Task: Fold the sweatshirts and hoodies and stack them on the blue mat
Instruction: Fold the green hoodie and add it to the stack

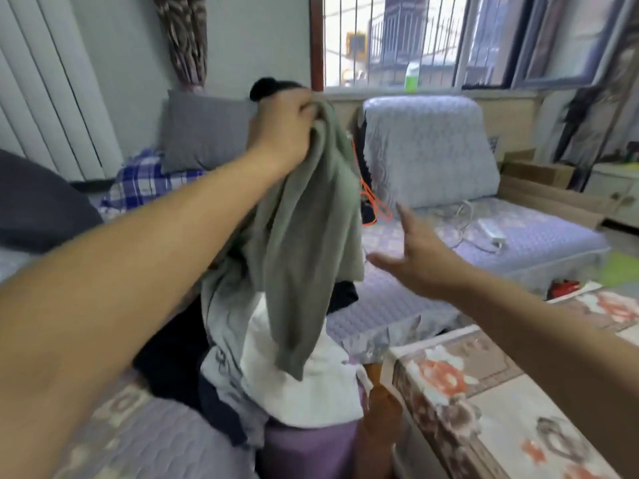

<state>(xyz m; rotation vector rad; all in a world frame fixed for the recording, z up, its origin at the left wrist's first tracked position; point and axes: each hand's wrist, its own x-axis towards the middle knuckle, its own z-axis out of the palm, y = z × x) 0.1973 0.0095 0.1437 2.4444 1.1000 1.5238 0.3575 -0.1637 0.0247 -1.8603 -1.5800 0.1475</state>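
Observation:
My left hand (281,127) grips a grey-green sweatshirt (304,236) by its top edge and holds it up high, so the cloth hangs down over the pile. To the right of the hanging cloth, my right hand (420,254) is held out with fingers spread, apart from the garment. Below lies a pile of clothes (262,368) on the sofa: a white piece, a light grey one and dark navy ones. No blue mat shows in this view.
A lilac quilted sofa (501,236) runs from left to right, with a white power strip (492,231) and cable on its seat. A table with a floral cover (491,402) stands at the lower right. Grey cushions (204,129) and a blue plaid cloth (145,181) lie at the back left.

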